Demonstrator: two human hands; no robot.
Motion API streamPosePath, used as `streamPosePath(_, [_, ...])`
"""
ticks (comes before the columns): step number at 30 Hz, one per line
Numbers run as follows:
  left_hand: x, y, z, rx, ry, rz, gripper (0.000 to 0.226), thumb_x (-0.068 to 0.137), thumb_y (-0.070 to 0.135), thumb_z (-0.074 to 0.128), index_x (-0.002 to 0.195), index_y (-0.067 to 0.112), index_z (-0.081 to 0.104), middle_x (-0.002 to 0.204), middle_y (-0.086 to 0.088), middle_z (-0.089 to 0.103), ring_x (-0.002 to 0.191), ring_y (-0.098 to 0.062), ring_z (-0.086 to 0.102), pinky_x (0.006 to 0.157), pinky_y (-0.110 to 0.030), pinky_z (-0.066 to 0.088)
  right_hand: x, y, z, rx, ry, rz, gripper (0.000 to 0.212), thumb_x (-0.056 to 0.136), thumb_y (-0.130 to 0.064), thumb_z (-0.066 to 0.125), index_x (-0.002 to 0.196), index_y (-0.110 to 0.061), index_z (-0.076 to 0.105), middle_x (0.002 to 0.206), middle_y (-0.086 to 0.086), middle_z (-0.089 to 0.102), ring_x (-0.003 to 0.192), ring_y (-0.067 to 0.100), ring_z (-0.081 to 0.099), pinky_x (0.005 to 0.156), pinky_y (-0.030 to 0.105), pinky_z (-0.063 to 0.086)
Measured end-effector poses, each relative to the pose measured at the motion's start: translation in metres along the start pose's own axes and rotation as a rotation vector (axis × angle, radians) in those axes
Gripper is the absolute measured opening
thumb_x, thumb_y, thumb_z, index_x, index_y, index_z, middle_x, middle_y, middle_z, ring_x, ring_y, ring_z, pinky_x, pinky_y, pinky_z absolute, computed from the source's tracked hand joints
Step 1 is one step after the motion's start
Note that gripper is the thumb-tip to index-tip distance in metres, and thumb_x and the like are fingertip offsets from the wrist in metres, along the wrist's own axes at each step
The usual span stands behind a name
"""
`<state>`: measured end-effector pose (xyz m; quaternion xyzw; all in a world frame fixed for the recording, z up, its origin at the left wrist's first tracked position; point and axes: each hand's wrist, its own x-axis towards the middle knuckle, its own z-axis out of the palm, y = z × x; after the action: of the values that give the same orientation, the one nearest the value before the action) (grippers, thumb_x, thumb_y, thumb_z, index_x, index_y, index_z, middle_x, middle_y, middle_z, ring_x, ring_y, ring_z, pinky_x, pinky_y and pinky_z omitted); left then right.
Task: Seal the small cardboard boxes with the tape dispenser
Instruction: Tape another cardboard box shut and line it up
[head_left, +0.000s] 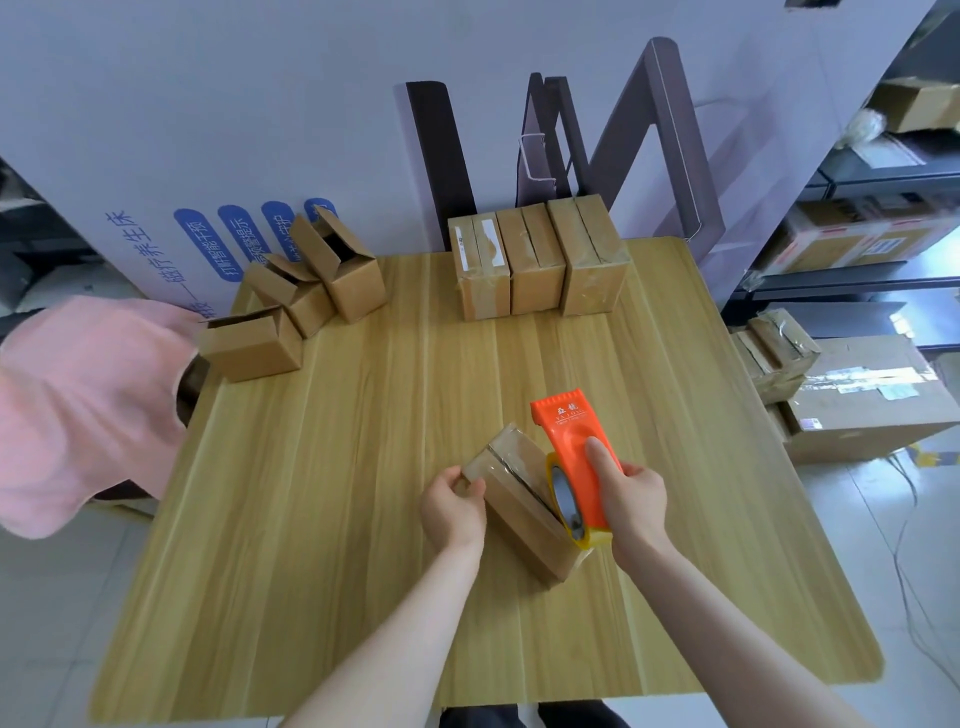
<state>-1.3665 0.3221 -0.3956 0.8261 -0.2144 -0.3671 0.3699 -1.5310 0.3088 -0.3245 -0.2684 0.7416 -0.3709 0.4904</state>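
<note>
A small cardboard box (519, 493) lies on the wooden table (363, 467) near its front middle, with clear tape along its top seam. My left hand (453, 506) grips the box's left end. My right hand (631, 493) holds the orange tape dispenser (574, 441), whose tape roll end rests against the box's right near edge. Three taped boxes (537, 260) stand in a row at the back of the table. Three open boxes (296, 301) sit at the back left.
A pink cloth (78, 405) hangs at the table's left edge. Large cardboard cartons (852, 400) lie on the floor to the right, below metal shelves (883, 218). A big white printed carton (208, 156) stands behind the table.
</note>
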Motion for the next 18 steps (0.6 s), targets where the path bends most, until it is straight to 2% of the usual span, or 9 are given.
streamPosePath(2, [0.006,0.008,0.001,0.096,-0.058,0.035,0.03,0.087,0.008,0.063,0.117,0.012,0.066,0.111,-0.003,0.068,0.1,-0.022,0.064,0.085,-0.026,0.049,-0.001,0.0,0.0,-0.002,-0.003,-0.005,0.043,0.082,-0.044,0.07,0.073,-0.002,0.068,0.064,0.009,0.064,0.056,0.021,0.059,0.055,0.029,0.046])
streamPosePath(5, [0.011,0.019,-0.001,0.236,-0.169,0.09,0.036,0.088,0.004,0.052,0.118,0.017,0.066,0.106,-0.001,0.069,0.094,-0.022,0.065,0.083,-0.032,0.055,0.0,-0.001,0.0,0.0,-0.002,0.003,0.046,0.082,-0.044,0.07,0.076,0.001,0.069,0.065,0.01,0.064,0.057,0.022,0.059,0.057,0.031,0.046])
streamPosePath(9, [0.003,0.005,-0.008,0.326,-0.164,0.177,0.026,0.09,0.007,0.051,0.112,0.015,0.061,0.109,-0.003,0.065,0.091,-0.019,0.061,0.077,-0.029,0.05,0.005,-0.002,0.002,0.017,0.01,0.023,0.05,0.08,-0.046,0.071,0.079,0.004,0.069,0.069,0.013,0.066,0.061,0.024,0.061,0.06,0.034,0.049])
streamPosePath(13, [-0.015,-0.013,-0.021,0.405,-0.206,0.187,0.047,0.092,0.009,0.047,0.138,0.015,0.041,0.139,-0.002,0.044,0.122,-0.022,0.049,0.097,-0.034,0.044,0.006,-0.001,0.005,0.049,0.0,0.032,0.053,0.081,-0.046,0.071,0.082,0.007,0.068,0.07,0.016,0.067,0.061,0.025,0.062,0.061,0.035,0.05])
streamPosePath(15, [-0.009,0.001,-0.02,0.497,-0.231,0.28,0.062,0.09,0.007,0.049,0.148,0.017,0.029,0.15,0.0,0.034,0.137,-0.02,0.036,0.107,-0.032,0.036,0.007,-0.001,0.006,0.056,-0.003,0.016,0.055,0.082,-0.045,0.07,0.083,0.01,0.068,0.067,0.015,0.064,0.06,0.024,0.06,0.059,0.034,0.048])
streamPosePath(18, [0.007,0.034,-0.007,0.542,-0.27,0.48,0.063,0.09,0.005,0.05,0.149,0.018,0.032,0.154,0.003,0.031,0.142,-0.014,0.029,0.112,-0.026,0.026,0.007,-0.001,-0.001,0.082,-0.009,0.008,0.055,0.083,-0.045,0.07,0.085,0.01,0.068,0.069,0.015,0.065,0.061,0.024,0.061,0.059,0.033,0.048])
